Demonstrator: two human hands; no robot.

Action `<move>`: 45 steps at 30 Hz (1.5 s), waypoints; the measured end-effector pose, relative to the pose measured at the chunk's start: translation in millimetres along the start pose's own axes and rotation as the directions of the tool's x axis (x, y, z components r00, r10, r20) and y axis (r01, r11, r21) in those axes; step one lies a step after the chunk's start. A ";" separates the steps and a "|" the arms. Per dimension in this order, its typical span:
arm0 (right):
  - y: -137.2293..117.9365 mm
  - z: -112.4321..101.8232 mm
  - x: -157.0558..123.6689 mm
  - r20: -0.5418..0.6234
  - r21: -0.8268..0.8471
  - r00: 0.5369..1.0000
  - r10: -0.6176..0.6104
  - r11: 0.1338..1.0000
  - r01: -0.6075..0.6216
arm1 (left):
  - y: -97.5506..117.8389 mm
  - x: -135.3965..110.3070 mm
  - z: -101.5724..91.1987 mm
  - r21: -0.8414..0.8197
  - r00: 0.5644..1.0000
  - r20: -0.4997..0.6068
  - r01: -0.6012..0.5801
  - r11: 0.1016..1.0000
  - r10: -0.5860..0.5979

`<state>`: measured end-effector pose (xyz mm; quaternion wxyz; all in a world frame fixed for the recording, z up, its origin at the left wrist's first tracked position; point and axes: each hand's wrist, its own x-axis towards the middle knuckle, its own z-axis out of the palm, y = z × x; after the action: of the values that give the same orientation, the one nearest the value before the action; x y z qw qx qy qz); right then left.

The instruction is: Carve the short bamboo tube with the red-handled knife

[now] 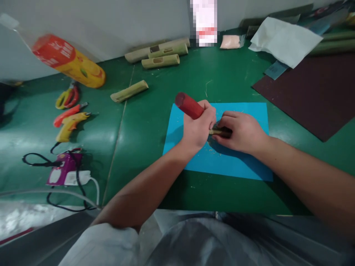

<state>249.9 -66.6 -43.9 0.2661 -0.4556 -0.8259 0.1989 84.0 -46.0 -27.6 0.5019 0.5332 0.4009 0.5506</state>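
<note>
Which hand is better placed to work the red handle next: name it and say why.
Probably the left hand: it is wrapped around the red handle, while the right hand is occupied, holding the narrow piece over the blue sheet.

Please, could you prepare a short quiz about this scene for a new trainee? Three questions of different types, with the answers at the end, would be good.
1. Which hand grips the red handle?
2. True or false: the bottle is on the right side of the picture.
3. The right hand holds a small brown piece above a sheet. Which colour is this sheet? A) yellow B) blue C) white

Key:
1. The left hand.
2. False; it is on the left side.
3. B
</note>
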 end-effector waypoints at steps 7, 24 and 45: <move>0.5 1.3 -1.7 -0.014 -0.014 0.999 -0.030 0.999 0.030 | -4.2 -3.2 -4.7 0.040 0.998 0.058 -0.035 0.999 0.032; 6.1 1.7 -3.2 -0.044 -0.010 0.996 -0.083 0.997 0.083 | -2.5 -0.6 -0.4 -0.062 1.000 0.010 -0.023 0.998 0.024; 6.0 0.8 -3.2 -0.007 0.015 0.997 -0.082 0.997 0.082 | -5.6 -3.4 -7.0 0.046 0.995 0.101 -0.024 0.999 0.019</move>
<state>254.7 -66.4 -48.8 0.2800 -0.4200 -0.8414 0.1928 77.5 -47.8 -34.5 0.5028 0.5764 0.3823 0.5185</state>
